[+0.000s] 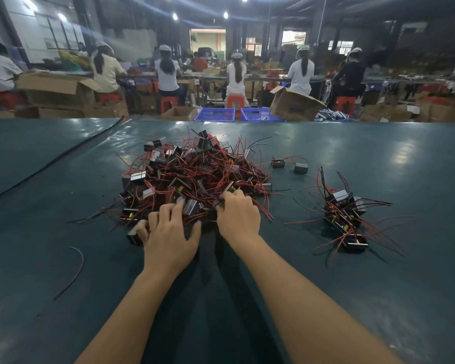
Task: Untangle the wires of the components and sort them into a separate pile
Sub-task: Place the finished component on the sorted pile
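At near edge of pile (195, 174) | left fingers (178, 208) spread on components (191, 207) | right fingers (229, 197) gripping wires (209, 200)

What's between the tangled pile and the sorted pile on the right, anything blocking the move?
Nothing visible. Bare table separates the tangled pile from the sorted pile. Two loose components lie farther back, off that path. The left hand and right hand are at the tangle's near edge.
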Motion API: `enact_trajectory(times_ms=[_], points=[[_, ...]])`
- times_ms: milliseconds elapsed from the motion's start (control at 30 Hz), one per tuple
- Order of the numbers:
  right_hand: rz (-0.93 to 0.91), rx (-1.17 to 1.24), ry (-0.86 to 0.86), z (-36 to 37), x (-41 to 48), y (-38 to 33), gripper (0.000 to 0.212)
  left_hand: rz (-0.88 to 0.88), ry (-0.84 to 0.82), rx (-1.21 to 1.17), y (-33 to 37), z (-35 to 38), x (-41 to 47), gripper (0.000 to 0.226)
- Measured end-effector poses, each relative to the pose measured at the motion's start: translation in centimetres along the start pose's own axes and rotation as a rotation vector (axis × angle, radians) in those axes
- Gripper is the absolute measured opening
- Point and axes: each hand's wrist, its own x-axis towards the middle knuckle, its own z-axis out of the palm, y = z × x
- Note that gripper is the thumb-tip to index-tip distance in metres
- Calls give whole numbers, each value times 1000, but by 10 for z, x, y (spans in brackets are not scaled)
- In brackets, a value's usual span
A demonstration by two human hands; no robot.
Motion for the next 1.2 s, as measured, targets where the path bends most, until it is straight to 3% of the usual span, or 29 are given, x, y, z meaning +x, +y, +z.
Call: enact_trajectory(times_ms=[200,367,533,667,800,900,967,1100,1167,1200], points=[[-14,16,16,-2,-4,2,31,-89,-4,-209,0,-2,0,41],[49,75,-7,-1,-11,8,26,-108,-15,-221,3,-6,-1,31],[212,486,-37,-11,-6,14,24,-95,147,-277,5,-10,-1,27],[206,339,-87,-13,-9,22,22,-117,207,-258,4,-13,-2,33],[354,503,43,-9,-5,29,13,-128,53,-183,3,-11,-3,32],[459,625,-35,-5,3,27,36,-146,8,-111,0,-10,-3,38],[438,623,-129,-3,8,23,51,-84,70,-53,1,-10,-4,41],[501,710,-206,-3,17,16,53,172,274,-48,9,-13,-5,33],[540,783,-181,-2,18,16,40,290,293,-87,16,-13,-7,23],[545,811,-139,-2,17,17,23,325,275,-120,19,-13,-8,22]])
